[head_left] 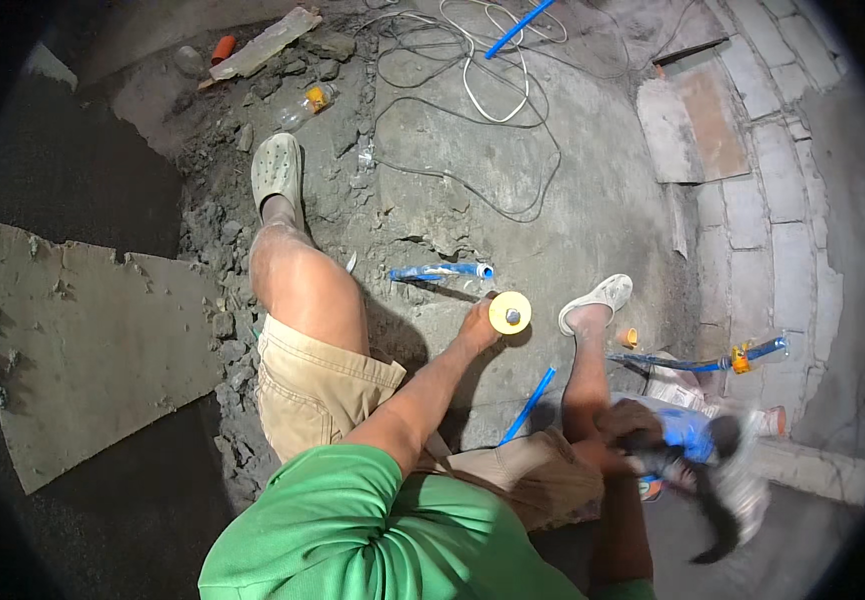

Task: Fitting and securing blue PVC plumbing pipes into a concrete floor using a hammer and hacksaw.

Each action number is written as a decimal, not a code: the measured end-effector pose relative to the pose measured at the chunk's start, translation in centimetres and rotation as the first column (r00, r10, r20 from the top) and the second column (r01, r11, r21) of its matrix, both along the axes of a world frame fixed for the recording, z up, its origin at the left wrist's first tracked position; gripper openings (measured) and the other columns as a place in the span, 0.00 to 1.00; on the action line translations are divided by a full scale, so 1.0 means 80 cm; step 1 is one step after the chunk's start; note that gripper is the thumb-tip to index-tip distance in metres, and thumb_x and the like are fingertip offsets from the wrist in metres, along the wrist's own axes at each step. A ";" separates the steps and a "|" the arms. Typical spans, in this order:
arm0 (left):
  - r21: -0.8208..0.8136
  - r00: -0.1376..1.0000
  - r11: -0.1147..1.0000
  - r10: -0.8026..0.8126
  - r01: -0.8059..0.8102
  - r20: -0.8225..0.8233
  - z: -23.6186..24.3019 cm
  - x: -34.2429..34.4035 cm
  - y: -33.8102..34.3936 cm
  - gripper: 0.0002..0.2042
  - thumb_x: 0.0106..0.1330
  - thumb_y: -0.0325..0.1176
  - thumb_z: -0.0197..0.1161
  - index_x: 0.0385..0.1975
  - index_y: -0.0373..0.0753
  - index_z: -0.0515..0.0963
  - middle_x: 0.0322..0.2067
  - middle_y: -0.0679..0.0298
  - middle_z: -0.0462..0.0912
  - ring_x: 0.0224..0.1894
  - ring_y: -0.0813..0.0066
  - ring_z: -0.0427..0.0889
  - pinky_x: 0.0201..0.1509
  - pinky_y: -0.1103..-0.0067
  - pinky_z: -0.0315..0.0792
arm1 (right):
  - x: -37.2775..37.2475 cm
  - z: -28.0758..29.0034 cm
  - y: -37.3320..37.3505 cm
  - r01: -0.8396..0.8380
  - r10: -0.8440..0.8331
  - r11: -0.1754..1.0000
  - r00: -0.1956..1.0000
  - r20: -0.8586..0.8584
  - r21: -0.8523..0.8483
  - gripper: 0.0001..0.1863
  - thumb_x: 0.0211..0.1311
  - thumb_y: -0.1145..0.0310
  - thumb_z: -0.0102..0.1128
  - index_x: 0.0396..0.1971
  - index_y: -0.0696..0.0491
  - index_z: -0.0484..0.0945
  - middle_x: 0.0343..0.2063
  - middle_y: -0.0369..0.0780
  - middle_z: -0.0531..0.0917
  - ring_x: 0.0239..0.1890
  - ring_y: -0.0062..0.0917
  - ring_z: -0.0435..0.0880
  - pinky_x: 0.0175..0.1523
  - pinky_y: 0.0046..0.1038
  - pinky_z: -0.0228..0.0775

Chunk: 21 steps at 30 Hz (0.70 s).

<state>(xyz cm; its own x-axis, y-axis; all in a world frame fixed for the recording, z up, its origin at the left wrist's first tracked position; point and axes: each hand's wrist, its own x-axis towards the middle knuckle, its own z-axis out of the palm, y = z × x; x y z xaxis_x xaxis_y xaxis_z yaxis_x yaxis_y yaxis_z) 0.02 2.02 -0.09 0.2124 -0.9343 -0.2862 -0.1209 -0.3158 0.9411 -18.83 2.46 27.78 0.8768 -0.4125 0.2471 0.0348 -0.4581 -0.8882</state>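
Note:
My left hand is wrapped round a chisel, seen end-on, with a round yellow guard around its metal striking end. Its tip is hidden below. My right hand, out to the right beside my knee, grips a dark hammer smeared by motion. The hammer hangs over clutter at the lower right, apart from the chisel. Just beyond my left hand, a blue pipe smeared with cement shows an open end. Another blue pipe sticks up between my legs.
Broken rubble lines the floor on the left, near a leaning grey slab. A plastic bottle and looped cables lie farther off. To the right are a block wall and a blue pipe with a yellow fitting.

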 end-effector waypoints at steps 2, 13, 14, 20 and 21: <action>-0.049 1.000 0.999 -0.011 0.011 -0.004 -0.001 -0.007 -0.005 0.14 0.55 0.32 0.63 0.41 0.36 0.77 0.42 0.47 0.80 0.49 0.50 0.78 0.50 0.63 0.73 | -0.071 -0.099 0.017 0.130 -0.249 0.956 0.830 -0.500 -0.261 0.12 0.57 0.61 0.57 0.21 0.54 0.75 0.12 0.41 0.73 0.16 0.36 0.75 0.21 0.36 0.66; -0.012 1.000 1.000 0.015 -0.015 0.000 -0.024 -0.001 0.000 0.14 0.53 0.31 0.65 0.40 0.36 0.78 0.40 0.46 0.80 0.46 0.51 0.79 0.47 0.64 0.74 | -0.052 -0.045 0.030 0.518 -0.828 0.561 0.365 -0.426 -0.646 0.14 0.63 0.59 0.52 0.26 0.55 0.72 0.19 0.41 0.74 0.21 0.32 0.76 0.27 0.34 0.69; -0.021 1.000 0.999 0.025 -0.025 0.000 -0.009 0.000 -0.001 0.13 0.53 0.31 0.65 0.39 0.37 0.79 0.39 0.47 0.81 0.46 0.51 0.80 0.47 0.65 0.75 | -0.049 -0.041 0.034 0.521 -0.831 0.557 0.358 -0.427 -0.647 0.14 0.63 0.59 0.52 0.26 0.55 0.72 0.19 0.41 0.74 0.21 0.32 0.76 0.27 0.34 0.69; -0.095 0.998 0.994 0.051 -0.053 -0.028 -0.029 -0.010 -0.010 0.14 0.54 0.31 0.65 0.41 0.37 0.79 0.42 0.47 0.80 0.47 0.50 0.79 0.48 0.64 0.74 | -0.041 -0.128 0.036 0.490 -0.638 0.769 0.606 -0.474 -0.409 0.19 0.63 0.55 0.50 0.25 0.58 0.73 0.20 0.49 0.76 0.22 0.43 0.75 0.31 0.41 0.68; -0.092 0.998 0.994 0.054 -0.057 -0.026 -0.041 -0.014 -0.004 0.14 0.54 0.31 0.65 0.41 0.37 0.79 0.42 0.47 0.80 0.47 0.50 0.79 0.48 0.64 0.74 | -0.048 -0.158 0.037 0.393 -0.655 0.756 0.446 -0.610 -0.524 0.19 0.63 0.55 0.50 0.25 0.58 0.73 0.21 0.52 0.76 0.24 0.47 0.75 0.32 0.43 0.67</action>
